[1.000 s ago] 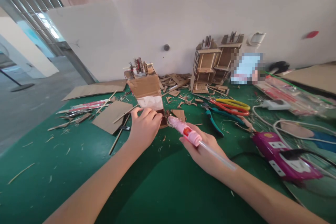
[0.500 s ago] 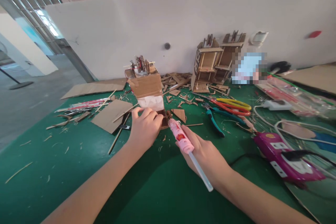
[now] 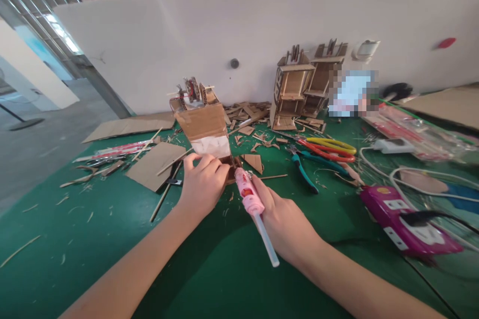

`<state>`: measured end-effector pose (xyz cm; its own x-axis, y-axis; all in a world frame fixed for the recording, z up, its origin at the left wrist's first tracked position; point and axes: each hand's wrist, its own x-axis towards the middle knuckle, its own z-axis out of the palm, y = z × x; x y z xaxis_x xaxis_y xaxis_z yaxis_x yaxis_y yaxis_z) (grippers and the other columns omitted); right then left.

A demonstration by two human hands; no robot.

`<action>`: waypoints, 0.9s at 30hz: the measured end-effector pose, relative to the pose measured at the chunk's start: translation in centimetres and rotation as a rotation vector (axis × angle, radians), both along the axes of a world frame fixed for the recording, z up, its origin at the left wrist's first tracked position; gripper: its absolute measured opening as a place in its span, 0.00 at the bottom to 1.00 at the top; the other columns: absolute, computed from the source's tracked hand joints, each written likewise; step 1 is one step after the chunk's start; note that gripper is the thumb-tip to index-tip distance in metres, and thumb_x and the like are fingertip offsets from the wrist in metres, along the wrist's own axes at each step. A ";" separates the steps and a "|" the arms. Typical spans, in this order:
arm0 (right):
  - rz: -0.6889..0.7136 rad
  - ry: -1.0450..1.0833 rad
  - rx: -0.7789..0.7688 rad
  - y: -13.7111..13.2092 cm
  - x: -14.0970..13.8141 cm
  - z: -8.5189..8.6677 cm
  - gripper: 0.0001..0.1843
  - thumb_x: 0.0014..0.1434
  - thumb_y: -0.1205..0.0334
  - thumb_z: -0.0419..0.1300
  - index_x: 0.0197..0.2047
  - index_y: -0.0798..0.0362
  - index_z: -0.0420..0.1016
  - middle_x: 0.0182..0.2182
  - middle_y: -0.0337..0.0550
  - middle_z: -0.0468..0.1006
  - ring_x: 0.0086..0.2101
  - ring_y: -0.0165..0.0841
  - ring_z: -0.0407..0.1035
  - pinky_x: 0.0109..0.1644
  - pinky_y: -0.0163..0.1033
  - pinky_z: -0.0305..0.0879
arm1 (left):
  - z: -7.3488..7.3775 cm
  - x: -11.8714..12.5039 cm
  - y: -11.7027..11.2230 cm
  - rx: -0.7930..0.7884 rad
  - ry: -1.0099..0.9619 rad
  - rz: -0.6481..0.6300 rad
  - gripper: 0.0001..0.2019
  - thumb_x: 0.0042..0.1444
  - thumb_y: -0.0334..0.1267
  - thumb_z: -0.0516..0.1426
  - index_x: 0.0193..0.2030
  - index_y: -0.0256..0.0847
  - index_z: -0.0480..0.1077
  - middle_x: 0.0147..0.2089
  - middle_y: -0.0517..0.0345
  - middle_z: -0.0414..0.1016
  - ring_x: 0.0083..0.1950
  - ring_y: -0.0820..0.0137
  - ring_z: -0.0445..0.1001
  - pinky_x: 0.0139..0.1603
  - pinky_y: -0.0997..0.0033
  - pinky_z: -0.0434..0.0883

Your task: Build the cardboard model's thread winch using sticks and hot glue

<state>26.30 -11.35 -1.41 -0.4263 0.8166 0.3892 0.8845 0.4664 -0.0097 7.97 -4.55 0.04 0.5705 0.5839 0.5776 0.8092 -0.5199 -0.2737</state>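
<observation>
My right hand (image 3: 286,219) is wrapped around a pink hot glue gun (image 3: 247,192), and a clear glue stick (image 3: 267,241) juts from its back end toward me. The gun's front end is close to the lower right of a cardboard model (image 3: 202,122); whether the nozzle touches it is hidden. My left hand (image 3: 204,182) grips the model's lower front with curled fingers. A white patch crosses the cardboard above those fingers, and small upright cardboard discs and sticks (image 3: 191,90) stand on top of the model.
Two open cardboard shelf models (image 3: 290,92) stand by the white board. Blue-handled pliers (image 3: 304,173), scissors (image 3: 329,149) and a purple power strip (image 3: 404,219) with cables are on the right. A flat cardboard piece (image 3: 157,165) and sticks lie left, and scraps (image 3: 247,112) behind.
The glue gun has swung so that its glue stick points more steeply toward me, and my right hand has shifted slightly left. My left hand still holds the model.
</observation>
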 end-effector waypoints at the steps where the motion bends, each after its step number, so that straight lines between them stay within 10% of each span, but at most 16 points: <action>1: 0.000 0.003 -0.001 0.0 -0.1 0.0 0.29 0.59 0.74 0.44 0.64 0.68 0.58 0.50 0.61 0.76 0.29 0.41 0.76 0.23 0.42 0.73 | 0.0 0.0 0.0 0.000 0.002 0.000 0.08 0.58 0.28 0.53 0.36 0.40 0.73 0.33 0.57 0.77 0.40 0.62 0.72 0.46 0.54 0.56; 27: -0.023 0.018 -0.010 -0.2 -0.4 -0.2 0.29 0.58 0.74 0.44 0.63 0.71 0.56 0.40 0.60 0.79 0.25 0.39 0.74 0.21 0.41 0.71 | 0.2 0.1 -0.1 -0.003 0.055 0.014 0.08 0.59 0.29 0.52 0.36 0.40 0.72 0.33 0.56 0.77 0.42 0.62 0.71 0.46 0.54 0.56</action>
<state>25.91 -11.53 -1.64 -0.4000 0.8302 0.3884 0.8948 0.4455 -0.0307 8.02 -4.61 0.22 0.5930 0.5938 0.5439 0.8003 -0.5091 -0.3168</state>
